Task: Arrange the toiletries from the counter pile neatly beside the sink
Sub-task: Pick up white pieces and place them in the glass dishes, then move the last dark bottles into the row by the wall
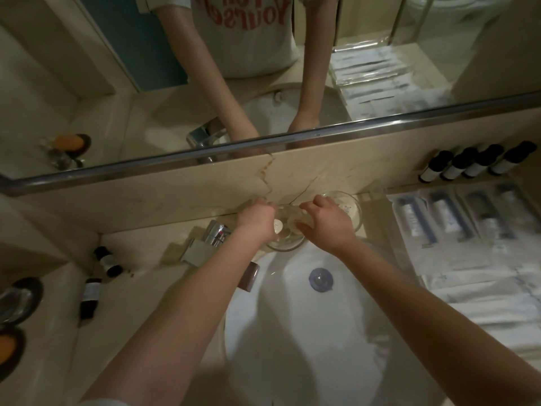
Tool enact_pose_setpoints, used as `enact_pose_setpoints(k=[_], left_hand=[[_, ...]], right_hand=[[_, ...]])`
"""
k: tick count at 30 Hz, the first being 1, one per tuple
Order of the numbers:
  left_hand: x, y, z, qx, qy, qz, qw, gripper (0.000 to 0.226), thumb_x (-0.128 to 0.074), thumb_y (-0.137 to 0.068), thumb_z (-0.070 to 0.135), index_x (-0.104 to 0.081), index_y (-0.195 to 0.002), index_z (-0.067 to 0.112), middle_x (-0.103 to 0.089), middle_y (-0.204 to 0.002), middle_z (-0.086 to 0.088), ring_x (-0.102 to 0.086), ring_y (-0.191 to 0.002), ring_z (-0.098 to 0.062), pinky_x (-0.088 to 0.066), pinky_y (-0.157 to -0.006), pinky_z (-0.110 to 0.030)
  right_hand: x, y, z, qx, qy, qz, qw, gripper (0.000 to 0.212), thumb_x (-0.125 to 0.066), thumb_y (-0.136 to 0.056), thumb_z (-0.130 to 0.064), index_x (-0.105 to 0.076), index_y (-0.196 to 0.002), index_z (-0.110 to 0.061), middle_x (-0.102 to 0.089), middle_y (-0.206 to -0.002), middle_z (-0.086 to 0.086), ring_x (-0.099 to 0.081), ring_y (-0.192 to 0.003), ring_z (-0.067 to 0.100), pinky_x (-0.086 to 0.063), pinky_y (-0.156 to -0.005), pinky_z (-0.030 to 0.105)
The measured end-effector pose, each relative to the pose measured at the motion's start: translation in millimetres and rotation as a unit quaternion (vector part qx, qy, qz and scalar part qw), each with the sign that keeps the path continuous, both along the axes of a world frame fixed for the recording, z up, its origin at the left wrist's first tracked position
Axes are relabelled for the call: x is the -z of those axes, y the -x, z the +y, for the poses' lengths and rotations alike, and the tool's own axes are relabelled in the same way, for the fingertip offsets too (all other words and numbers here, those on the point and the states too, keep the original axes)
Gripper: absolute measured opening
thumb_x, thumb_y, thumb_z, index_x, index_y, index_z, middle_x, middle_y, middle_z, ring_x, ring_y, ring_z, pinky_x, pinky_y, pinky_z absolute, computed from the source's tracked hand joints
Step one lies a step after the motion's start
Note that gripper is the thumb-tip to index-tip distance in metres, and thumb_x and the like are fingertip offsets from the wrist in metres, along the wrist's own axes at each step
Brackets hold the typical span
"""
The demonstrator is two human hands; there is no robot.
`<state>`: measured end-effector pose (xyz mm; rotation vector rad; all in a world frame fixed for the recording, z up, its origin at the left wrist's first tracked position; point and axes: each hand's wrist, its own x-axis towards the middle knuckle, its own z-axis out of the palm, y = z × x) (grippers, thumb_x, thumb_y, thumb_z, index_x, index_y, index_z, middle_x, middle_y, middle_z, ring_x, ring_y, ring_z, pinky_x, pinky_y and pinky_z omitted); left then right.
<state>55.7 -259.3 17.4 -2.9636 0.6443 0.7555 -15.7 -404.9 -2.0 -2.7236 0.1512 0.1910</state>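
Left hand point(257, 218), right hand point(328, 221) both hold clear glass point(286, 240) behind sink point(295, 323), beside faucet point(217, 232).

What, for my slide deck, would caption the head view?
Behind the sink, the left hand and right hand hold a glass dish; four dark bottles line the wall.

The only lettering that can be read is the red print on the white T-shirt point(243, 33) reflected in the mirror point(87, 83). It is reversed, and its lower line reads "Yourse" with perhaps one more letter after it, while the line above is cut by the top edge of the view and cannot be made out. The white labels on the four dark bottles point(474, 165) along the counter's back right edge, on the two dark bottles point(93, 288) lying near its left edge, and the dark print on the clear packets point(456, 218) at its right are all too blurred to read.
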Motion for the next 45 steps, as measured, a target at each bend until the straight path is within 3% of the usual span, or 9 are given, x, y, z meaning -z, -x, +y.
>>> enact_pose_setpoints(k=[4, 10, 17, 25, 29, 34, 39, 45], left_hand=[[-1.4, -2.6, 2.5, 0.018, -0.003, 0.01, 1.0, 0.059, -0.069, -0.078, 0.023, -0.045, -0.131, 0.019, -0.036, -0.136, -0.009, -0.048, -0.121, -0.029, -0.046, -0.096, -0.038], [4.9, -3.4, -2.5, 0.029, -0.011, 0.005, 1.0, 0.045, -0.067, -0.081, 0.025, -0.051, -0.122, 0.017, -0.043, -0.131, -0.009, -0.05, -0.118, -0.029, -0.045, -0.091, -0.036], [10.5, -6.2, -5.5, 0.013, 0.009, 0.013, 1.0, 0.049, -0.07, -0.079, 0.031, -0.052, -0.121, 0.016, -0.044, -0.13, -0.011, -0.05, -0.117, -0.029, -0.045, -0.091, -0.037], [-6.1, -3.8, -2.0, 0.011, -0.008, -0.04, 0.999, 0.044, -0.065, -0.081, 0.039, -0.056, -0.117, 0.016, -0.056, -0.124, -0.009, -0.055, -0.114, -0.029, -0.044, -0.091, -0.036], [-30.9, 5.7, 20.0, -0.044, 0.079, -0.102, 0.991, 0.042, -0.058, -0.085, 0.041, -0.058, -0.117, 0.014, -0.057, -0.122, -0.01, -0.051, -0.117, -0.03, -0.04, -0.096, -0.039], [-54.7, 37.7, 82.5, -0.156, 0.224, -0.172, 0.946, 0.034, -0.058, -0.087, 0.03, -0.062, -0.11, 0.007, -0.06, -0.114, -0.013, -0.055, -0.106, -0.033, -0.046, -0.091, -0.039], [-57.8, 79.5, 161.1, -0.235, 0.236, -0.203, 0.921, 0.031, -0.057, -0.087, 0.028, -0.063, -0.112, 0.009, -0.06, -0.115, -0.012, -0.052, -0.109, -0.031, -0.045, -0.092, -0.038], [-26.7, 112.2, 252.8, -0.348, 0.205, -0.162, 0.9, 0.035, -0.061, -0.085, 0.025, -0.061, -0.115, 0.005, -0.057, -0.123, -0.015, -0.05, -0.116, -0.033, -0.043, -0.096, -0.038]], right_hand=[[-5.5, -2.6, -6.8, -0.058, 0.037, 0.004, 0.998, 0.062, -0.069, -0.077, -0.044, -0.051, -0.133, -0.024, -0.051, -0.113, 0.009, -0.045, -0.109, 0.028, -0.047, -0.083, 0.038], [-1.7, -13.2, 4.9, -0.086, 0.081, 0.013, 0.993, 0.051, -0.069, -0.076, -0.042, -0.059, -0.121, -0.02, -0.051, -0.113, 0.008, -0.046, -0.109, 0.027, -0.044, -0.082, 0.035], [1.9, -16.8, 4.9, -0.074, 0.063, 0.011, 0.995, 0.052, -0.07, -0.074, -0.041, -0.061, -0.12, -0.019, -0.053, -0.112, 0.008, -0.047, -0.109, 0.028, -0.044, -0.081, 0.036], [-11.1, -7.3, 3.6, -0.039, 0.017, -0.003, 0.999, 0.059, -0.071, -0.076, -0.04, -0.054, -0.129, -0.021, -0.054, -0.113, 0.01, -0.047, -0.109, 0.03, -0.045, -0.086, 0.039], [-26.8, 4.4, 7.5, -0.007, -0.027, -0.07, 0.997, 0.045, -0.068, -0.082, -0.031, -0.059, -0.122, -0.015, -0.059, -0.109, 0.013, -0.052, -0.104, 0.034, -0.045, -0.084, 0.039], [-57.7, 22.9, 37.9, -0.028, -0.047, -0.145, 0.988, 0.039, -0.069, -0.082, -0.024, -0.062, -0.118, -0.012, -0.063, -0.107, 0.011, -0.054, -0.1, 0.034, -0.043, -0.086, 0.038], [-84.6, 43.3, 96.8, -0.089, -0.062, -0.166, 0.98, 0.038, -0.066, -0.083, -0.022, -0.061, -0.119, -0.013, -0.063, -0.111, 0.01, -0.053, -0.102, 0.032, -0.043, -0.087, 0.039], [-86.5, 51.2, 173.8, -0.168, -0.068, -0.15, 0.972, 0.035, -0.067, -0.079, -0.017, -0.063, -0.113, -0.01, -0.064, -0.108, 0.013, -0.055, -0.098, 0.036, -0.047, -0.081, 0.04]])
